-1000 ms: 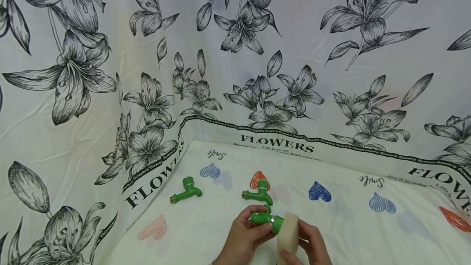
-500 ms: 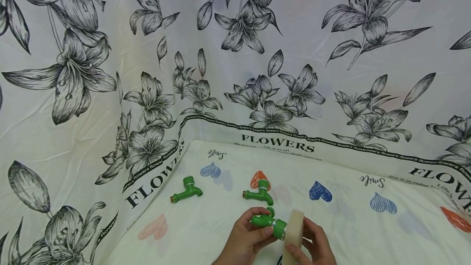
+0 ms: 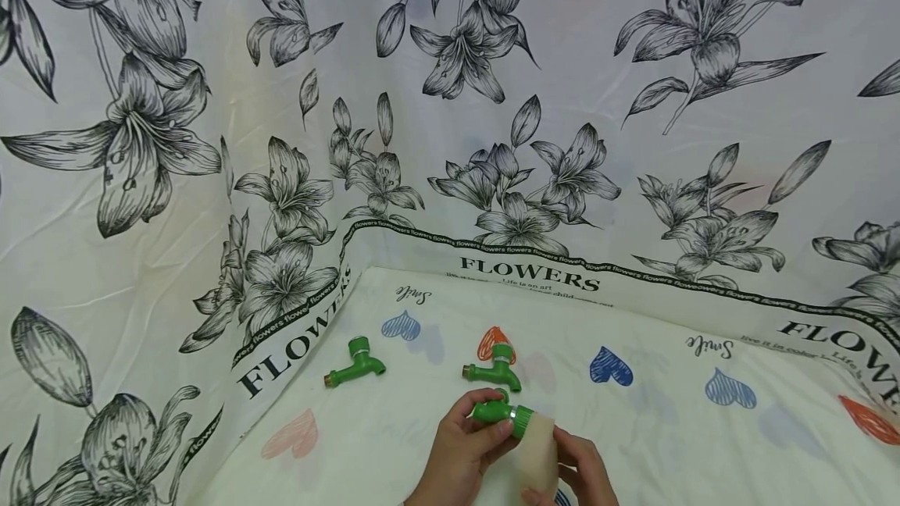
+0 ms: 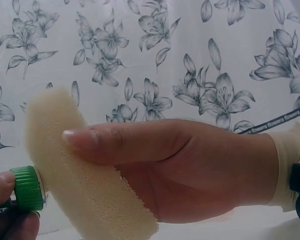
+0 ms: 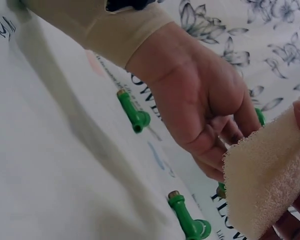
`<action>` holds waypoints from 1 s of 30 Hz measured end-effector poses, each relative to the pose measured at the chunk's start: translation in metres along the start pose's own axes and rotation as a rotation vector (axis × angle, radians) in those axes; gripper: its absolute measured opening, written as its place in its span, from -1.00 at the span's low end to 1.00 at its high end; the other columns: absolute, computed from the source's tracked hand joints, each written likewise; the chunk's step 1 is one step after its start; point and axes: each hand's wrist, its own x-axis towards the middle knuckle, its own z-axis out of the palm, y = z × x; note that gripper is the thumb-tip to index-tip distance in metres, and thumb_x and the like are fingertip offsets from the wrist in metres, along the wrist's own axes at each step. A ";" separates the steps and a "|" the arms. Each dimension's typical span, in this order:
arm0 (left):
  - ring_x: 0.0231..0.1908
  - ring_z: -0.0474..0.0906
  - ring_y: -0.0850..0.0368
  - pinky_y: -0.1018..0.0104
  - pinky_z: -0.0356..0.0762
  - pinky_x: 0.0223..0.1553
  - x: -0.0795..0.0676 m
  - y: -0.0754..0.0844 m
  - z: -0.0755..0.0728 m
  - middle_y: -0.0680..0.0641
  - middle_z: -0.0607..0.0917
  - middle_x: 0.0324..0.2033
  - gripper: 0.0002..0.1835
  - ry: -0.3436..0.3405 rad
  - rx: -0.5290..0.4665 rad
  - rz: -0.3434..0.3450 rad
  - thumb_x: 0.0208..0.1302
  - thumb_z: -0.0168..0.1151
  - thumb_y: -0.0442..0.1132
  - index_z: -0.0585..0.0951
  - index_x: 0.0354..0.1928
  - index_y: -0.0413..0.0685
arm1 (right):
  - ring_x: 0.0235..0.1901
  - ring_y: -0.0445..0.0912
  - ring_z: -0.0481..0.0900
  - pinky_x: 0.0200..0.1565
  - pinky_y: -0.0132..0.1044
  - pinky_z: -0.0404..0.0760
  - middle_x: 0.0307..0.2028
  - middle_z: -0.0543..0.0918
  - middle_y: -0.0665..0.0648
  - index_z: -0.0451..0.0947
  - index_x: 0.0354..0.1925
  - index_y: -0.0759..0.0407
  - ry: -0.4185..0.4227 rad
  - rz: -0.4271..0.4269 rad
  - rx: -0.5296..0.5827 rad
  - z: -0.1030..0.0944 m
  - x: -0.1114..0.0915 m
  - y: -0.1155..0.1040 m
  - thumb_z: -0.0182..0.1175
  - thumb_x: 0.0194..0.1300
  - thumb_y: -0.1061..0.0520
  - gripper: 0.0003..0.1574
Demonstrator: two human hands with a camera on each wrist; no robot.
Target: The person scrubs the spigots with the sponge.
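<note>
White printed cloth lay beneath a left tap and a middle tap. Both hands had shifted slightly leftward within half a second. Right hand gripped a pale porous sponge, still against the held tap's knob; contact work there apparently continued. Left hand pinched that held tap above the cloth: green body, ribbed knob, silvery collar.

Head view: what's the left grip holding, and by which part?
The left grip holds a green tap by its body, just beside the ribbed knob.
</note>
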 end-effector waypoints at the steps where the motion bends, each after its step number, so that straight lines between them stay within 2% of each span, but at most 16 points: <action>1: 0.04 0.73 -0.06 -0.02 0.73 0.12 0.000 0.000 0.000 -0.24 0.70 0.07 -0.56 0.010 0.000 -0.003 0.42 0.37 -0.58 0.59 0.29 -0.24 | -0.07 -0.09 0.68 -0.07 -0.18 0.77 0.10 0.63 -0.06 0.52 0.34 0.03 0.003 -0.008 -0.003 0.001 -0.001 0.000 0.72 0.07 0.31 -0.06; 8: -0.02 0.75 -0.05 0.01 0.75 0.08 0.001 0.000 -0.002 -0.23 0.72 0.00 -0.55 0.021 0.003 -0.014 0.42 0.37 -0.57 0.60 0.29 -0.22 | -0.08 -0.11 0.68 -0.10 -0.18 0.78 0.09 0.62 -0.12 0.53 0.34 -0.04 0.020 -0.044 -0.006 0.004 -0.001 0.005 0.75 -0.03 0.36 0.02; 14: 0.01 0.75 -0.06 0.02 0.74 0.10 -0.003 0.002 -0.001 -0.22 0.72 0.01 -0.56 -0.042 -0.014 0.002 0.41 0.37 -0.58 0.58 0.28 -0.25 | -0.06 -0.13 0.68 -0.09 -0.23 0.77 0.08 0.62 -0.07 0.51 0.34 0.09 0.031 -0.066 -0.034 -0.001 0.004 0.007 0.72 -0.05 0.43 0.02; 23: 0.02 0.75 -0.05 -0.01 0.71 0.15 -0.009 0.005 0.003 -0.20 0.73 0.09 -0.58 -0.135 -0.023 -0.036 0.43 0.36 -0.56 0.60 0.26 -0.21 | 0.00 -0.12 0.63 0.03 -0.42 0.64 0.13 0.62 0.08 0.45 0.38 0.18 0.046 0.075 -0.001 -0.012 0.015 0.004 0.63 0.20 0.34 -0.13; 30: 0.08 0.72 -0.06 -0.02 0.69 0.18 -0.010 0.004 0.001 -0.21 0.69 0.15 -0.55 -0.157 -0.028 -0.025 0.46 0.34 -0.55 0.56 0.32 -0.24 | 0.00 -0.06 0.64 0.03 -0.38 0.66 0.13 0.64 0.12 0.46 0.39 0.18 0.035 0.145 0.032 -0.009 0.013 0.002 0.61 0.27 0.27 -0.18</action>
